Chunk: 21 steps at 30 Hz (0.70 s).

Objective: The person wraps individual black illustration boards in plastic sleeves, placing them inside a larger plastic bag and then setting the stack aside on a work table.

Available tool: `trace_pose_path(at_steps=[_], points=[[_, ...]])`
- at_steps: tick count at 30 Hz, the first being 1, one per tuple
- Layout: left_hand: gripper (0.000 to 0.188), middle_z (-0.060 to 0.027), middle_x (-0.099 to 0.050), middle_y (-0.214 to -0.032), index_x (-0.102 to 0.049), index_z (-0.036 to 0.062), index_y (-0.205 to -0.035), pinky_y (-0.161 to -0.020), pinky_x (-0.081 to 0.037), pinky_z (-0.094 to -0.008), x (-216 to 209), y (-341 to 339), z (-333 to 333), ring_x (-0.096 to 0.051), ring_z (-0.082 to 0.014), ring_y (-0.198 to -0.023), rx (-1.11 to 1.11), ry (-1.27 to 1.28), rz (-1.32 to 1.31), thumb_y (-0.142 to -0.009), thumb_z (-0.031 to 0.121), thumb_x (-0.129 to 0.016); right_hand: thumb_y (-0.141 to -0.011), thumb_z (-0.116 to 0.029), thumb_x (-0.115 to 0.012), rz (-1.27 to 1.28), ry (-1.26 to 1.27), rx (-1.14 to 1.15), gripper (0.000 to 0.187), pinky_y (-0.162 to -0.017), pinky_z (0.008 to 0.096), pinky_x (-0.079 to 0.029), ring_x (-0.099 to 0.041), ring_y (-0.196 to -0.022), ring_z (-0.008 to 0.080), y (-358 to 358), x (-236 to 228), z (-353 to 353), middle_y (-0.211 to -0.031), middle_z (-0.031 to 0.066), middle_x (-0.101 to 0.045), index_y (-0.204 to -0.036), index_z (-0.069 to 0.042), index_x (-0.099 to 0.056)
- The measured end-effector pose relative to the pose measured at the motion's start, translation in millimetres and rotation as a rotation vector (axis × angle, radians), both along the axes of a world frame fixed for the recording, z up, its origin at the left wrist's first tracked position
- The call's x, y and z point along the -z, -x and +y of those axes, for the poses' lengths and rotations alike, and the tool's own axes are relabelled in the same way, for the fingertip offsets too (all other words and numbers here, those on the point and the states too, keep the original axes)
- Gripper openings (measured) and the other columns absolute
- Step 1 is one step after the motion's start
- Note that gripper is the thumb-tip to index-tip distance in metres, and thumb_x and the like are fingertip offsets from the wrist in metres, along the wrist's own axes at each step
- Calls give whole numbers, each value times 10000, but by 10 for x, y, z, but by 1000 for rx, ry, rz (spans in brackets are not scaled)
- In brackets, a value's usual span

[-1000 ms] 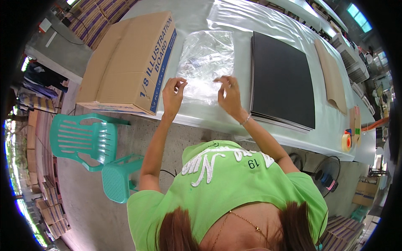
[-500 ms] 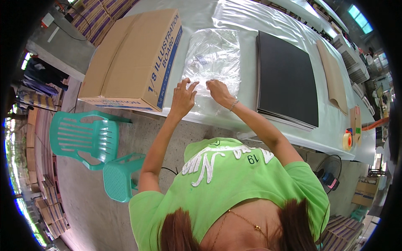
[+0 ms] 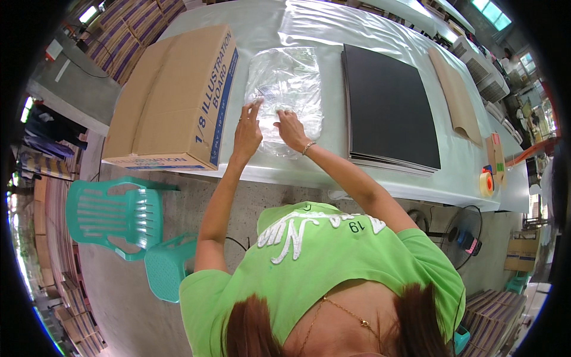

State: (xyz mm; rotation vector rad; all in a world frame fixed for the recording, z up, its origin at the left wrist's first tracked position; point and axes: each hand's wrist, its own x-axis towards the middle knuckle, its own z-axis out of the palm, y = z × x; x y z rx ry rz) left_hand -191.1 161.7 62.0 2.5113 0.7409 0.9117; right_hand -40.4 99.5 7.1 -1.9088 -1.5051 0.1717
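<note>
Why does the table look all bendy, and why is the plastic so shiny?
Head view: the fisheye lens curves the white table edge and leaves a black ring around the rim; daylight glints off the clear plastic bags under the left hand and right hand; the black boards show no glare; the centre looks sharp.

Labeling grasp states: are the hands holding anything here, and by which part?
Both hands are on the clear plastic bags lying on the table. Left hand and right hand finger the near end; whether it is pinched or just pressed cannot be told.
</note>
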Motion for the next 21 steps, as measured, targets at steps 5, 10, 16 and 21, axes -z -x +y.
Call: trace_pose_path(at_steps=[5,10,16,21], points=[[449,-132,-477,-1193,-565,165,-1254,-854,-469,-438,207,264,10,-575,-334,-1036,2,23,56,-851,-32,-532,-783,35,-573,11,8,-179,37,-709,448,-482,-621,-841,369,25,-229,-293,-823,176,-643,-779,4,-593],[462,-136,-447,-1217,-589,204,-1266,-908,-438,-446,175,264,-75,-518,-322,-1092,16,32,109,-829,269,-724,-766,37,-577,130,13,-168,25,-692,438,-458,-609,-815,362,-235,-485,-586,-794,173,-634,-763,13,-584],[694,-166,-393,-1291,-539,268,-1344,-987,-354,-528,283,-112,-163,-409,-364,-1205,11,-49,118,-739,533,-752,-798,26,-572,174,-111,-256,40,-635,401,-439,-552,-679,363,-301,-1080,-513,-731,167,-609,-788,22,-534],[663,-108,-400,-1298,-554,102,-1294,-917,-388,-490,478,-501,38,-432,-333,-1173,-77,-40,56,-691,245,-789,-968,-196,-582,658,-24,-417,180,-724,262,-473,-533,-736,85,-668,-1485,-460,-790,-4,-589,-922,-22,-571]])
